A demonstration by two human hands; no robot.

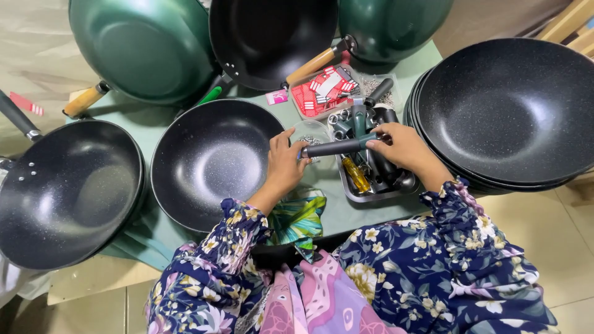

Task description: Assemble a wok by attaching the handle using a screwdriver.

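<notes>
Landmark: the metal tray (350, 190) sitting on the green surface (346, 216), pretty much dead centre in front of the person.

Handle: a dark grey pan handle (337, 147) lies roughly level, right over the tray's near-left part, bridging the two hands.

Right hand: the right hand (405, 148) sits above the tray's right side, grip wrapped around the far end of the handle, fingers curled tight on it.

Left hand: the left hand (286, 162) is just left of the tray, grip pinching the handle's metal-tipped end between thumb and fingertips.

Where the handle sits in the grip: it runs straight from one hand to the other, middle stretch bare, both ends covered by fingers.

In the tray: more dark handles, a green one standing up, and a yellow-handled screwdriver (356, 175) lying at the near edge.

Small bowl: a clear bowl (311, 133) with tiny metal bits, touching the tray's left side, right under the left hand's fingertips.

Tag box: a clear box of red-and-white tags (323, 91) just behind the tray.

Nearest pan: a black speckled wok (210, 162) left of the tray, no handle showing, just beside the left hand's wrist.

Stack: black woks (510, 108) piled up right of the tray.

Further back: green woks (145, 46) with wooden handles, leaning well behind the tray.
</notes>
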